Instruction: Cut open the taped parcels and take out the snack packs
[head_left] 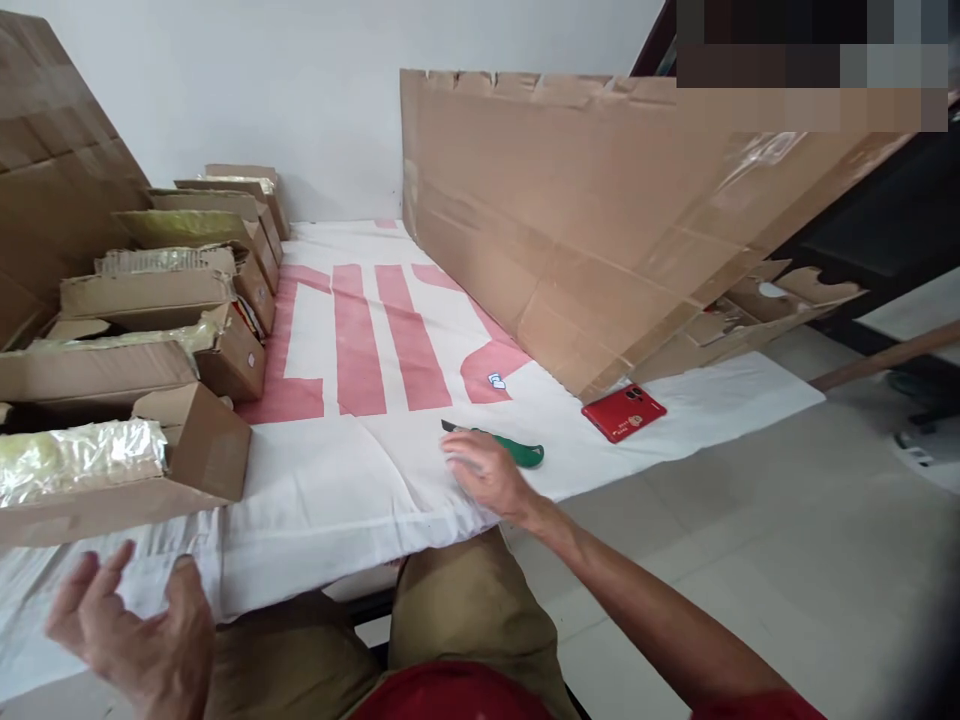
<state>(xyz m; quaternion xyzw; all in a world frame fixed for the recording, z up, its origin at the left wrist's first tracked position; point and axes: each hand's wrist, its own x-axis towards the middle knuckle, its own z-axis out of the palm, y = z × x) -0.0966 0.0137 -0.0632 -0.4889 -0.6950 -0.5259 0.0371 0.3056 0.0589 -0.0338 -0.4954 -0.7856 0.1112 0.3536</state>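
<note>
My left hand [139,635] is raised at the table's near left edge, fingers spread and slightly bent, with nothing in it. In front of it stands an open cardboard box [214,445] with shiny clear plastic wrap [82,460] showing inside. My right hand [489,475] hovers over the front of the white cloth, its fingers loosely curled and a little blurred, apparently holding nothing. Just behind it lies a green utility knife [523,450] with its blade out to the left; the hand covers part of the handle.
More open boxes [232,350] line the left side, beside a tall cardboard sheet [60,150]. A large cardboard panel [555,210] leans at the right. A red phone [624,412] and small white stickers [496,381] lie on the cloth [360,470]. Another cardboard box [772,300] sits beyond.
</note>
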